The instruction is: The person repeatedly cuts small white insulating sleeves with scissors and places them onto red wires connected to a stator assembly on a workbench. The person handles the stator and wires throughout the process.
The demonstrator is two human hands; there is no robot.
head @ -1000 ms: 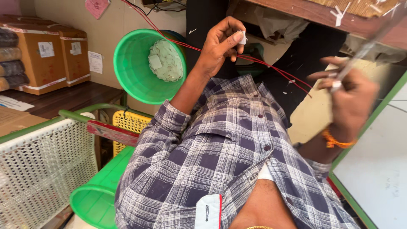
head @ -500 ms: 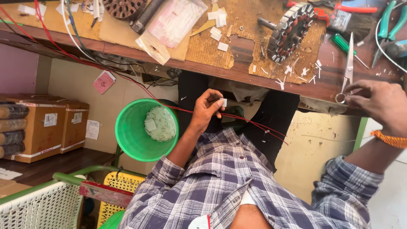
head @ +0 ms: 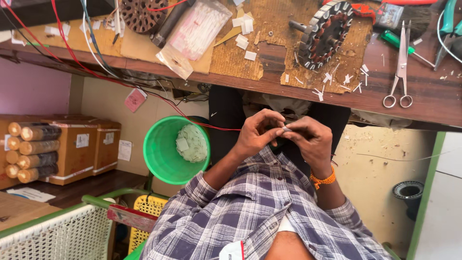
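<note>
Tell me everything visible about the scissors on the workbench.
The scissors are all bare silvery metal, with two small round finger loops and long slim blades. They lie flat and shut on the brown wooden workbench, loops toward the person, blades pointing away. Neither hand touches them. White paper scraps lie scattered to one side, a green-handled screwdriver runs close by the blades, and the wound motor stator sits beyond the scraps.

Viewpoint: worn on the person's head, above the workbench (head: 423, 103) edge.
Facing: steeply down, over the chest.
Nearness: close to the bench.
Views: one only.
</note>
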